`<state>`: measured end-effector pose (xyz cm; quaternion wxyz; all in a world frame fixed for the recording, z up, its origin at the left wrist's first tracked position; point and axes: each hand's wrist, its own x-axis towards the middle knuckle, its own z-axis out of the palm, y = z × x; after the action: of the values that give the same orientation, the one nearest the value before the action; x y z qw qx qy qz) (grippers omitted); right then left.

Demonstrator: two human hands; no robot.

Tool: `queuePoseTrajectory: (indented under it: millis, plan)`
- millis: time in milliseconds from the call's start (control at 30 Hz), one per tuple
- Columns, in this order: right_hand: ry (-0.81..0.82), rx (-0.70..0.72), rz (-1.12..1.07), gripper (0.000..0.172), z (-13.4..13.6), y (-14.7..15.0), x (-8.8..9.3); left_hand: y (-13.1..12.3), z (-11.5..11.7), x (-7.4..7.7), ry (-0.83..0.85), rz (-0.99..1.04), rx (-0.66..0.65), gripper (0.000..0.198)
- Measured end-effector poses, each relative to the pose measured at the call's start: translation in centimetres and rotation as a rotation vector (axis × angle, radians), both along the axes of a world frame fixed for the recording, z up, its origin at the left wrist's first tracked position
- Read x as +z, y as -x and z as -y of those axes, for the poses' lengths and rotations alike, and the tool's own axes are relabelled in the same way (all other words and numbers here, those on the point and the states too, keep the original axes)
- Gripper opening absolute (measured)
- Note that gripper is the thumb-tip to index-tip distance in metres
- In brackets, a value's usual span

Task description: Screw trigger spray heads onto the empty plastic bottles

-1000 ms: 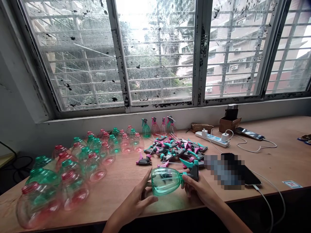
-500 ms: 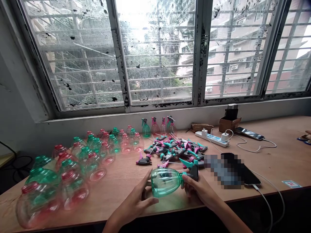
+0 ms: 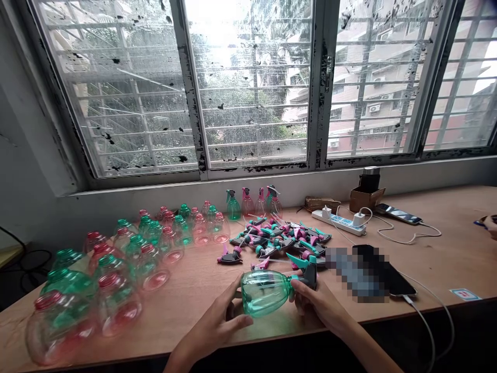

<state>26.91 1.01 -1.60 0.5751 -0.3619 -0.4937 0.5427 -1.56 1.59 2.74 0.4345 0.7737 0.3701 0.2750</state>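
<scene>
A clear green spray bottle (image 3: 264, 294) lies on its side in the air above the table's front edge, its base to the left. My left hand (image 3: 227, 311) curves around the base end, thumb below and fingers behind. At the neck, the thumb and fingers of my right hand (image 3: 310, 298) are closed on the collar of the black and teal spray head (image 3: 309, 272), which sits on the bottle's mouth. Behind the bottle lies a pile of loose spray heads (image 3: 281, 241) with pink or teal parts and thin tubes.
Several open pink and green bottles (image 3: 118, 305) stand at the left. Bottles fitted with spray heads (image 3: 233, 206) line the wall. To the right are a power strip (image 3: 339, 221), a charging phone (image 3: 399, 277), another phone (image 3: 399, 213), cables and a cardboard box (image 3: 367, 198).
Both hands and the bottle stay almost in place. At the far right edge, the partly visible object has shifted slightly.
</scene>
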Motion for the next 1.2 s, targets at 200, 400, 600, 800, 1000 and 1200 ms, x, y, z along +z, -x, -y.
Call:
queuePoseTrajectory:
  millis: [200, 400, 600, 800, 1000, 1200]
  plan:
    - [0.004, -0.005, -0.002, 0.04, -0.13, -0.07, -0.15, 0.04, 0.13, -0.32, 0.013, 0.023, 0.018, 0.095]
    - [0.001, 0.008, 0.011, 0.041, -0.1, -0.04, -0.21, -0.02, -0.12, -0.06, 0.012, 0.061, -0.049, 0.08]
    - [0.01, -0.018, 0.008, 0.043, -0.01, 0.0, 0.03, -0.34, 0.19, 0.43, -0.005, 0.028, 0.0, 0.088]
    - [0.011, -0.013, 0.007, 0.042, 0.26, 0.04, 0.3, -0.12, 0.39, -0.16, 0.006, 0.014, 0.015, 0.095]
    - [0.015, -0.014, 0.021, 0.045, 0.27, 0.12, 0.54, -0.13, 0.15, 0.35, 0.011, 0.02, -0.02, 0.086]
    - [0.005, -0.008, 0.018, 0.042, 0.01, 0.01, 0.1, -0.08, -0.04, -0.29, 0.0, 0.015, 0.028, 0.096]
